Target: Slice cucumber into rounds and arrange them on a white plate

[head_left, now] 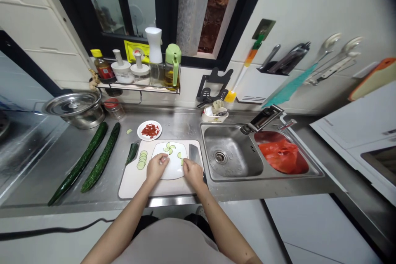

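Note:
A white square plate (172, 172) lies on a pale cutting board (133, 184). Half-round cucumber slices (169, 147) form a curved pattern near its far edge, and another piece (180, 155) rests at the right. Over the plate's left side is my left hand (157, 166), fingers curled and fingertips pinched; what they hold, if anything, is hidden. My right hand (192, 172) is at the plate's right edge, its fingers closed on a small cucumber slice (182, 162). A row of round cucumber slices (142, 160) and a dark green cucumber end (132, 153) sit left of the plate.
A knife (194, 153) lies on the board's right side. Behind stands a dish of red bits (150, 130). Two whole cucumbers (101, 158) and a lidded steel pot (81, 109) are at left. A sink (233, 150) with a red bag (280, 155) is at right.

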Motion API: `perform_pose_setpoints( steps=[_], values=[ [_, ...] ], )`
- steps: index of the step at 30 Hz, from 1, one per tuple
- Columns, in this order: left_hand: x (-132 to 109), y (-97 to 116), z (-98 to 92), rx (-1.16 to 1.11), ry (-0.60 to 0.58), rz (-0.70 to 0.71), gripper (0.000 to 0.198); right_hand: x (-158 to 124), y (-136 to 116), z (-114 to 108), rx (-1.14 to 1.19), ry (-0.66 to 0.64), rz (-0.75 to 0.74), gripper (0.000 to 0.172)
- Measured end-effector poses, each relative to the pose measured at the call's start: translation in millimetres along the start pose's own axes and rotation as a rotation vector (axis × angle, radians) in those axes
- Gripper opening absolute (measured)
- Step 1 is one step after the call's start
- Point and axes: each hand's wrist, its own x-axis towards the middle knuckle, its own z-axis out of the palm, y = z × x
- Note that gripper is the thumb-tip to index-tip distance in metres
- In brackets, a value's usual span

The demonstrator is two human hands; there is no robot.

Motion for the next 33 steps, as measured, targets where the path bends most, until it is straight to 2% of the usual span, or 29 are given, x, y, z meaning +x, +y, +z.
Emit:
perform_pose_setpoints(
  steps=[7,13,19,25,33],
  values=[
    [-30.4,-48.0,-26.5,-0.027,0.064,-0.113,0.033,-17.8,1.3,2.3,0.152,0.152,-0.030,0.034],
    [-32.5,-73.1,-52.4,0.101,0.162,-0.259,0.032,-22.6,3.8,5.1,0.230,0.184,-0.050,0.033],
    [-29.3,-73.9,-66.2,0.229,0.184,-0.400,0.037,-21.8,4.5,4.0,0.243,0.165,-0.039,0.035],
    [-28.2,-74.1,-62.0,0.309,0.158,-0.434,0.045,-23.6,4.9,2.7,0.256,0.168,-0.037,0.035],
    [-24.3,-71.4,-54.2,0.304,0.158,-0.440,0.048,-28.2,8.1,3.3,0.243,0.149,-0.019,0.037]
  ],
)
